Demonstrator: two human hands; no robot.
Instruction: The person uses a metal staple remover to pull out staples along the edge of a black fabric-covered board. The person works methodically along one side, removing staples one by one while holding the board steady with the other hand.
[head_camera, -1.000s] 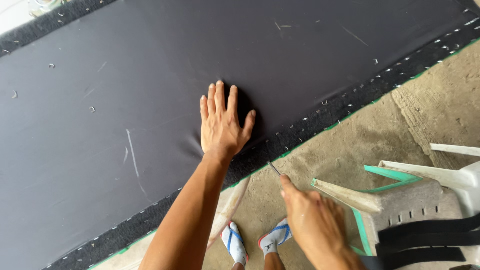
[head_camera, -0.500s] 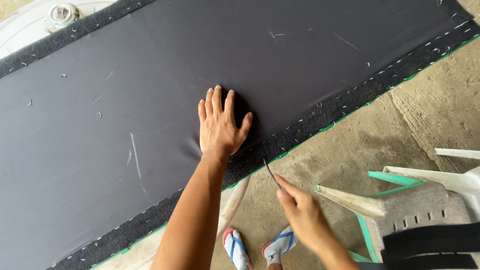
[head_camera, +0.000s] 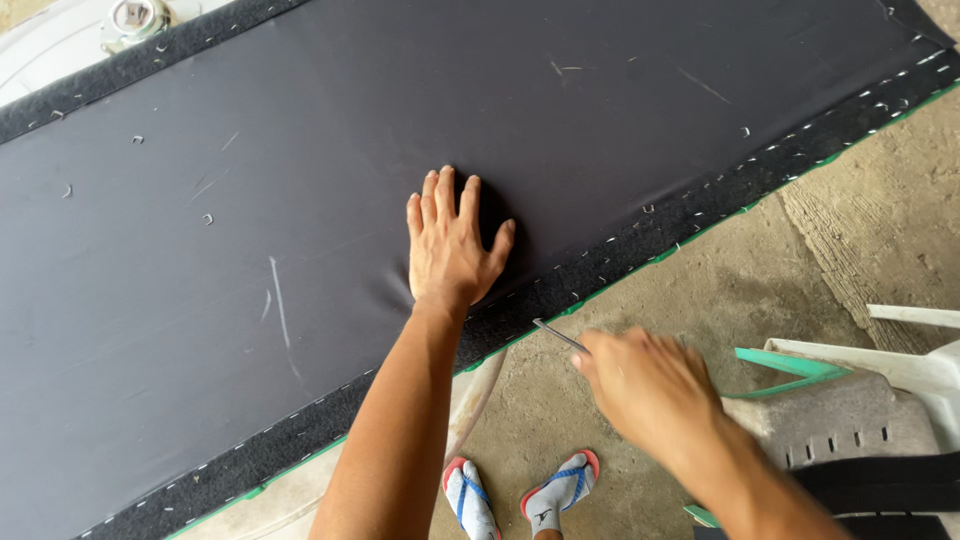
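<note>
A dark fabric sheet (head_camera: 300, 200) lies flat, stapled along its fuzzy black border (head_camera: 640, 245); a thin metal tool (head_camera: 558, 335) points toward that border.

Matt, smooth black sheet (head_camera: 300, 200) edged by rough dark felt strip (head_camera: 640, 245) — floor (head_camera: 780, 270) coarse concrete.

Left hand: left hand (head_camera: 450, 245) pressed flat, fingers spread, on the black fabric sheet (head_camera: 300, 200).
Right hand: right hand (head_camera: 650, 385) pinching a thin metal tool (head_camera: 558, 336), tip just beside the stapled dark carpet edge (head_camera: 620, 255).
Below: blue-strapped sandals (head_camera: 515, 495) on concrete floor (head_camera: 750, 280).
Right side: white plastic chair (head_camera: 900, 365).
</note>
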